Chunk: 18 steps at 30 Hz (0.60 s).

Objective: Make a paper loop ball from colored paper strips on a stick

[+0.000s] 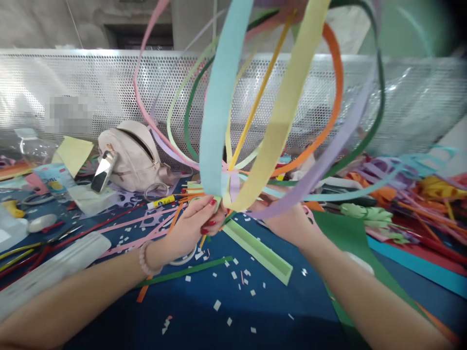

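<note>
A big round cage of paper strips (286,112) is held up above the blue table (197,333). Its bottom, where the strips meet, is pinched by the thumb and fingers of the left hand (199,218). The right hand (286,219) is seen close beside it, but its fingers are hidden by strips, so their state cannot be told. Below, a folded green paper (259,252) is seen near white bits (217,305)
</note>
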Motion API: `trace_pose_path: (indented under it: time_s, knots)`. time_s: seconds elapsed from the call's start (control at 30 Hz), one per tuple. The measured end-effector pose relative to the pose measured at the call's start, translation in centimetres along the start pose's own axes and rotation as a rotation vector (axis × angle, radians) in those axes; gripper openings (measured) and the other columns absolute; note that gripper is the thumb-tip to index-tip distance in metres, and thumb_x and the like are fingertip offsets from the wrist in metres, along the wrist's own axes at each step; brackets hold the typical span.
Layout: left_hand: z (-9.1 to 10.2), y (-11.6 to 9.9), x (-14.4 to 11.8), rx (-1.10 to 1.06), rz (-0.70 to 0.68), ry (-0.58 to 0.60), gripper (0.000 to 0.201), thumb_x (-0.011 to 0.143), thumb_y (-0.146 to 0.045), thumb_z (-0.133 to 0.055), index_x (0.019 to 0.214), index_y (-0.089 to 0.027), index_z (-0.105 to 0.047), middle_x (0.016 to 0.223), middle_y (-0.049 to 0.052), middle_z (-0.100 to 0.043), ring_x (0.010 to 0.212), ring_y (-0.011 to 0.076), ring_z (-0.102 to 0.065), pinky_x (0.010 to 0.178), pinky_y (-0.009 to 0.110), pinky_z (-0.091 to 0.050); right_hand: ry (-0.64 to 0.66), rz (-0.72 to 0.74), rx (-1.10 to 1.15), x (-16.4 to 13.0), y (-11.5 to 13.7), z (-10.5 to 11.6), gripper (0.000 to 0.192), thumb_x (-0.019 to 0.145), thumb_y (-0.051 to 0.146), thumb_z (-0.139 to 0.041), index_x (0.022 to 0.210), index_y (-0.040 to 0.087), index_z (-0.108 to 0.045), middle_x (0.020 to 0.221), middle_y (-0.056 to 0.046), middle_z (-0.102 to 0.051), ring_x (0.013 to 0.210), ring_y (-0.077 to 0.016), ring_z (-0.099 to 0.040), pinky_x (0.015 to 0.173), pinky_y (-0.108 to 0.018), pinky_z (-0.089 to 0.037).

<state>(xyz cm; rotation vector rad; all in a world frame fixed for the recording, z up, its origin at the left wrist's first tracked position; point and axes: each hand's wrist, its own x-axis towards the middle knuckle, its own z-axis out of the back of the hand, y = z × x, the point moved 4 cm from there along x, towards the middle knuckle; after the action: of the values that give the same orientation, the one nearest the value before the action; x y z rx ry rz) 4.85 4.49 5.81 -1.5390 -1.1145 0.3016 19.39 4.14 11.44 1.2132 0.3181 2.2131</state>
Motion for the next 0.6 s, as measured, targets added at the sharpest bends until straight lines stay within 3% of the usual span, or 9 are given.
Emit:
trace_pose_path:
  time_s: [0.13,0.27,0.43,0.6]
  knots:
    - [-0.2,0.4,-0.1,-0.050,0.030,0.018,0.023,0.090,-0.033,-0.045,0.080,-0.014,-0.051,0.054,-0.007,-0.026,0.044,0.0040,-0.017,0.042,0.019,-0.013,-0.090,-0.046,0.120,0.0,-0.6,-0.3,0.008,0.083,0.027,-0.056,0.082,0.023,-0.063,0.074,0.000,-0.067,0.069,-0.0150,-0.063,0.062,-0.027,-0.052]
    - [-0.5,0.5,-0.2,-0.083,0.046,0.042,0.025,0.090,-0.032,-0.045,0.073,-0.014,-0.050,0.055,-0.007,-0.026,0.044,0.0037,-0.017,0.043,0.019,-0.013,-0.015,-0.121,0.284,0.0,-0.3,-0.7,0.004,0.078,0.026,-0.062,0.077,0.022,-0.061,0.073,0.001,-0.065,0.068,-0.0146,-0.062,0.062,-0.026,-0.052]
    - [-1.0,0.5,-0.4,-0.142,0.079,0.087,0.024,0.091,-0.030,-0.042,0.074,-0.014,-0.049,0.056,-0.007,-0.024,0.044,0.0042,-0.017,0.043,0.020,-0.013,-0.036,-0.160,0.218,0.0,0.6,-0.8,0.010,0.070,0.016,-0.066,0.069,0.023,-0.059,0.067,0.004,-0.063,0.062,-0.0135,-0.060,0.060,-0.025,-0.051]
    - [-1.1,0.5,-0.5,-0.143,0.075,0.092,0.023,0.093,-0.028,-0.037,0.073,-0.016,-0.043,0.057,-0.007,-0.021,0.044,0.0046,-0.017,0.043,0.020,-0.014,0.013,-0.118,0.222,-0.3,0.7,-1.3,0.008,0.076,0.017,-0.061,0.070,0.023,-0.060,0.073,0.003,-0.064,0.065,-0.0116,-0.059,0.065,-0.025,-0.051]
